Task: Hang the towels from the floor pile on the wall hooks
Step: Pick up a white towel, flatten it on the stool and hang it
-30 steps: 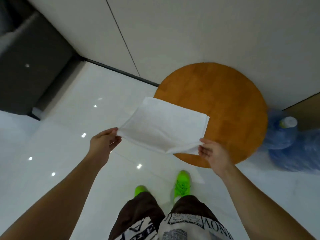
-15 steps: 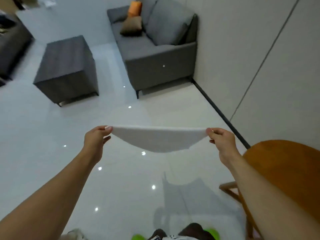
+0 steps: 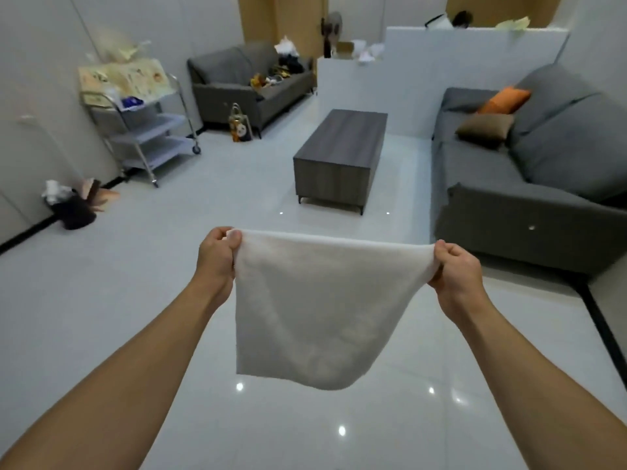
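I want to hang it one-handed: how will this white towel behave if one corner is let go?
Likely floppy: the towel sags between the left hand and right hand. Probably light, since pinches at two corners carry it. It would likely swing down and bunch.

Floor [image 3: 176,300] open; coffee table [image 3: 342,154] ahead

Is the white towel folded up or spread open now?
Spread open: the left hand and right hand pinch the top corners of the towel, which hangs flat.
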